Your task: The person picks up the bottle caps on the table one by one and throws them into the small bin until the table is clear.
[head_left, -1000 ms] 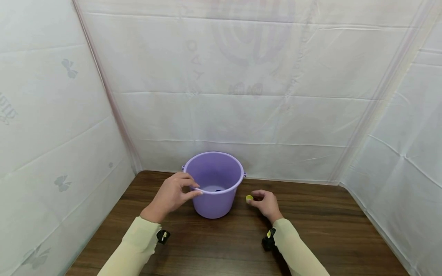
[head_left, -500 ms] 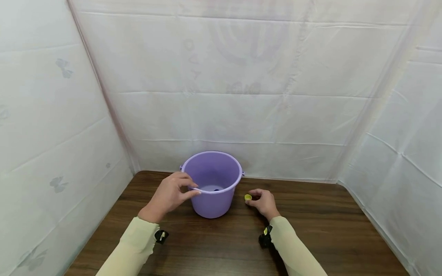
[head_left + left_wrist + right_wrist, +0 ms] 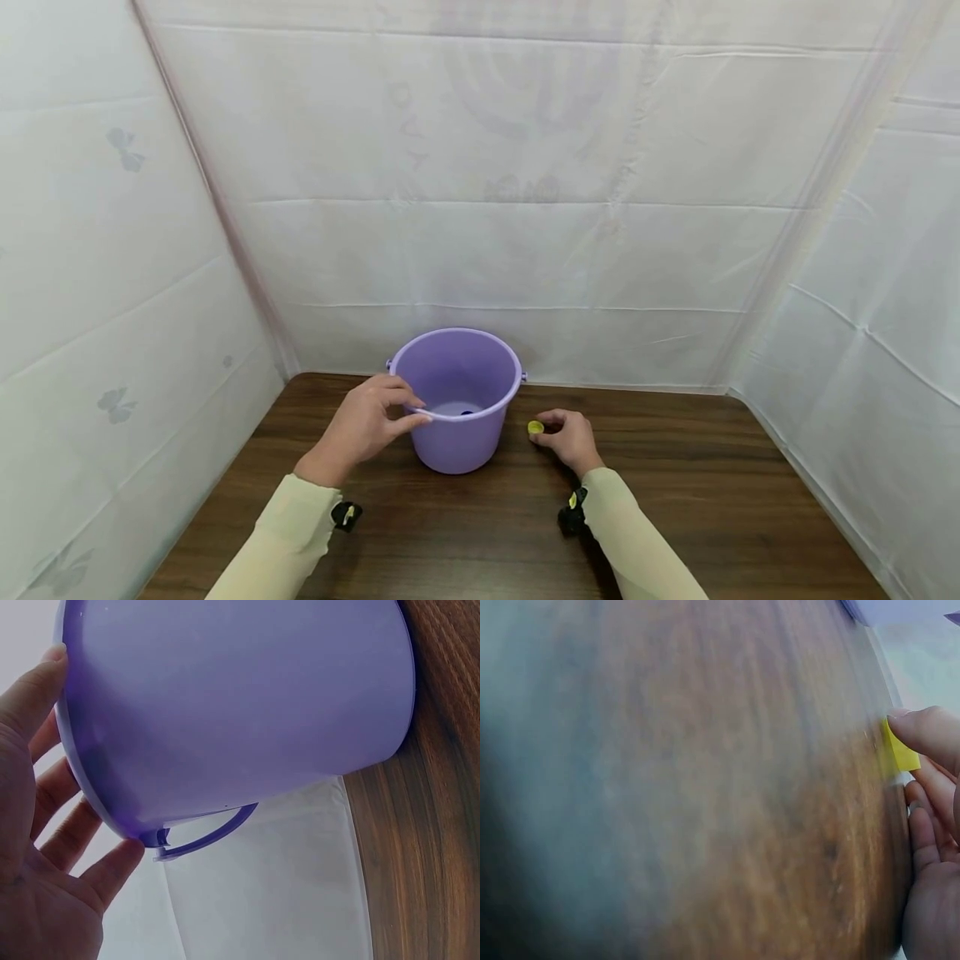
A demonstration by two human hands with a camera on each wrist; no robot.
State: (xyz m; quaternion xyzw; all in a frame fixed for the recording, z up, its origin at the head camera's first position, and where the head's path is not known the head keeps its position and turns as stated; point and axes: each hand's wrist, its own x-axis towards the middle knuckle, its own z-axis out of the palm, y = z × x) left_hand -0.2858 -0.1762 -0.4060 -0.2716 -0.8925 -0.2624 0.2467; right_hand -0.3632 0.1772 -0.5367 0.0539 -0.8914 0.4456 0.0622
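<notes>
A purple bucket point(image 3: 456, 448) stands upright on the table near the back wall. My left hand point(image 3: 364, 425) holds its near-left rim, with the thumb outside and fingers reaching over the edge; the left wrist view shows this grip on the bucket point(image 3: 247, 705) from the side. To the right of the bucket, my right hand point(image 3: 572, 438) pinches a small round yellow cap point(image 3: 536, 427), hollow side showing, between thumb and fingers. In the right wrist view the yellow cap point(image 3: 901, 756) appears at the thumb tip, low by the table's surface. A small dark spot shows on the bucket's floor.
The brown wood-grain table point(image 3: 465, 533) is enclosed by white sheeting at the back point(image 3: 510, 250), left and right. The bucket's purple handle point(image 3: 217, 831) hangs at its far side. Black devices are strapped at both wrists.
The whole head view has shifted slightly, so bucket and hands sit a little farther left in it. Both hands keep the same grips.
</notes>
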